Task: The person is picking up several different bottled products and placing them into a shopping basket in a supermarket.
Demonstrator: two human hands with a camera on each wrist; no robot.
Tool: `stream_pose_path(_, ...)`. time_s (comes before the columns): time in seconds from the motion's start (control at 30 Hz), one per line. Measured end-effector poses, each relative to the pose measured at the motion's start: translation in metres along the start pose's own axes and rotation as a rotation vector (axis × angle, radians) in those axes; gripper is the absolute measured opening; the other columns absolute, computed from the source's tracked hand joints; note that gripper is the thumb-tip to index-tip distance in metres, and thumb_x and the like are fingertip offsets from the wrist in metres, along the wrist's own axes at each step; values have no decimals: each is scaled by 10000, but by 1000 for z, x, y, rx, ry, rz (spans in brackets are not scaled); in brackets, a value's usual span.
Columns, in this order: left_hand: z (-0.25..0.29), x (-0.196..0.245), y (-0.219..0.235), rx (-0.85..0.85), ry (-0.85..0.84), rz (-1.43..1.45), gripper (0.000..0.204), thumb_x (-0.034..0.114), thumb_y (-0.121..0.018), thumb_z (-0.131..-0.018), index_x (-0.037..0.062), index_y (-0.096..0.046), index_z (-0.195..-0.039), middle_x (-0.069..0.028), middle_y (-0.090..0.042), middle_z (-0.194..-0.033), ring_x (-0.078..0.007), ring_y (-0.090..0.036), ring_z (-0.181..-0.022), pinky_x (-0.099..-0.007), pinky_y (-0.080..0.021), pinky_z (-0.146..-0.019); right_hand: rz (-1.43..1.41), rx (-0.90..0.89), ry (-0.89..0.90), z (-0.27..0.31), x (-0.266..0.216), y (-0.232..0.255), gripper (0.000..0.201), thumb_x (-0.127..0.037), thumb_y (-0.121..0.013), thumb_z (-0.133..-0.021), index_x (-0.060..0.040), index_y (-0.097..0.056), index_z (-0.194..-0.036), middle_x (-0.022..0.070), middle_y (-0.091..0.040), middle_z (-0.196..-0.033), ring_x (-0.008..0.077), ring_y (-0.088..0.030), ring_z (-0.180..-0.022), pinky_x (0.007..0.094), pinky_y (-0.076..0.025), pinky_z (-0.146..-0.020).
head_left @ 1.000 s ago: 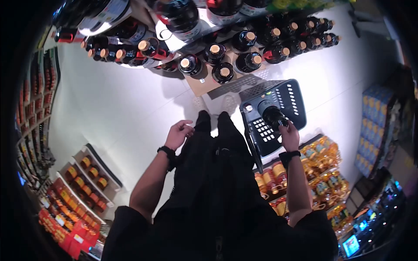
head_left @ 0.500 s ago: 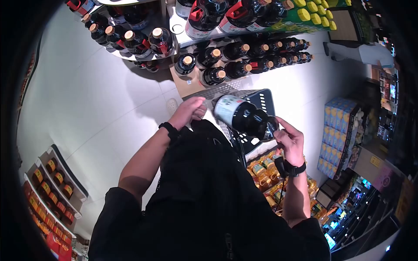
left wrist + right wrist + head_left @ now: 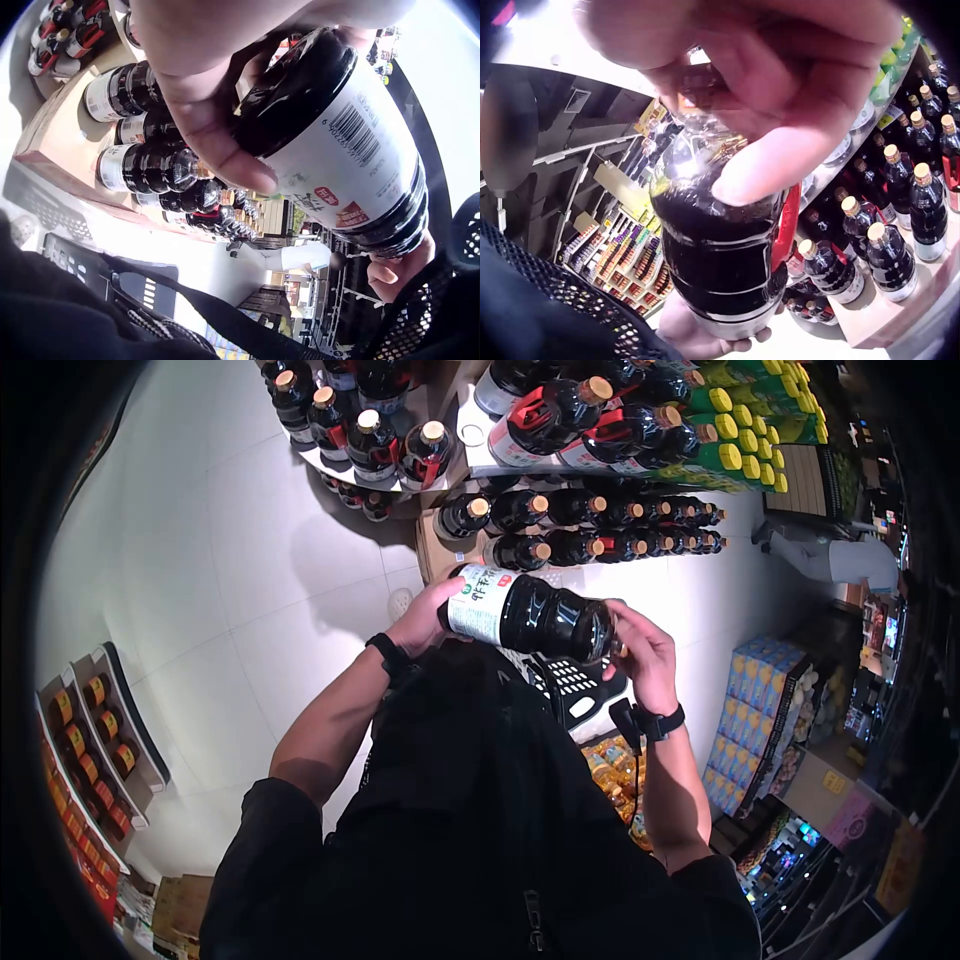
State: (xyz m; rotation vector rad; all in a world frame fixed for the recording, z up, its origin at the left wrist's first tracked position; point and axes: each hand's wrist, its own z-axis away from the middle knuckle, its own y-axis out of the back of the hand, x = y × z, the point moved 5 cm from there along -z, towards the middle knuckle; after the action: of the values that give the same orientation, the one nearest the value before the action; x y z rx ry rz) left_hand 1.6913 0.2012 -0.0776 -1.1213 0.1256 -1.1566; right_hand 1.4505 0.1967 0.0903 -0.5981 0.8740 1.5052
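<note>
A large bottle of dark sauce [image 3: 545,615] lies tipped sideways in front of the body, its white label toward me. The left hand [image 3: 425,622] grips it around the base, thumb over the label's edge, as the left wrist view shows from below with a barcode in sight. At the neck end, the right hand [image 3: 648,660] holds the bottle, and its fingers hide the cap. In the right wrist view the right thumb [image 3: 769,165] lies against the clear shoulder of the bottle. Below the bottle is a black shopping basket [image 3: 580,705], partly hidden by it.
Rows of dark bottles [image 3: 575,547] with light caps stand on a low cardboard-covered base ahead. A shelf [image 3: 520,472] above bears larger bottles and green ones with yellow caps. Oil bottles [image 3: 612,770] stand at the right, blue cartons [image 3: 750,700] beyond. Another person [image 3: 840,560] is farther right.
The right hand has lifted the bottle out of the basket toward the body. The left hand, holding nothing before, now grips its base. The bottle's label has turned into sight.
</note>
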Motion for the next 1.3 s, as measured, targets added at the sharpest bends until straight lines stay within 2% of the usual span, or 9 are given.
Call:
stream_pose_path(0.13, 1, 15, 10, 107, -234, -22, 557, 421, -377, -979, 70, -336, -1409, -83, -610, -1143, -118, -656, -838, -234, -526, -516, 46, 126, 58, -14, 8, -11, 287, -208, -558, -972, -8, -633, -1164, 16, -619, -798, 47, -493, -502, 192, -430, -403)
stream_pose_path(0.23, 7, 18, 6, -42, -4, -156, 630, 548, -274, -970, 65, -474, -1320, -64, -664, -823, -97, -582, -525, -211, -454, -392, 104, 189, 96, -21, -1, -15, 252, -247, -602, -948, -23, -659, -1049, 21, -621, -761, 56, -505, -483, 201, -396, -361)
stream_pose_path(0.33, 13, 9, 9, -75, 133, -106, 678, 593, -241, -958, 71, -551, -1259, -47, -648, -694, -91, -529, -443, -205, -416, -367, 211, 178, 120, -24, -15, -21, 274, -249, -561, -959, -3, -650, -1042, 47, -646, -807, 80, -559, -508, 210, -419, -373)
stream_pose_path(0.53, 20, 10, 15, -64, 183, -99, 738, 660, -229, -928, 85, -629, -1161, -37, -636, -647, -73, -480, -411, -200, -341, -346, 179, 147, 97, -27, -22, -30, 297, -246, -564, -953, 23, -663, -1030, 52, -648, -771, 89, -548, -479, 216, -405, -367)
stream_pose_path(0.77, 23, -9, 30, -110, 228, -108, 647, 573, -238, -964, 63, -574, -1176, -59, -661, -670, -115, -536, -399, -221, -411, -333, 210, 106, 19, -23, -12, -33, 264, -187, -576, -941, 32, -663, -1061, 59, -654, -780, 84, -538, -482, 212, -400, -362)
stream_pose_path(1.0, 30, -5, 28, 14, 63, 99, 585, 505, -255, -993, 101, -393, -1393, -104, -622, -1164, -226, -674, -909, -339, -590, -560, 245, -7, 134, -14, -9, -39, 254, -127, -591, -931, 15, -649, -1132, 30, -656, -801, 45, -523, -546, 181, -413, -455)
stream_pose_path(1.1, 27, -1, 29, 0, 4, 192, 610, 530, -235, -999, 122, -339, -1441, -105, -561, -1298, -254, -632, -1071, -408, -592, -715, 362, -100, 313, 0, -11, -43, 304, -88, -669, -872, -21, -649, -1168, 80, -677, -1057, 136, -601, -956, 260, -450, -888)
stream_pose_path(1.17, 20, -1, 31, 7, -56, 249, 656, 577, -197, -994, 134, -312, -1463, -107, -534, -1341, -275, -576, -1171, -489, -524, -902, 548, -123, 533, 10, -19, -47, 319, -124, -693, -856, -22, -654, -1156, 99, -685, -967, 170, -629, -862, 277, -484, -817)
stream_pose_path(1.3, 19, -6, 28, -32, 57, 258, 641, 560, -185, -1002, 131, -330, -1456, -110, -534, -1345, -281, -582, -1163, -462, -527, -900, 881, -187, 773, 34, -35, -56, 354, -150, -743, -782, -64, -679, -1120, 71, -535, -669, 239, -507, -577, 337, -414, -537)
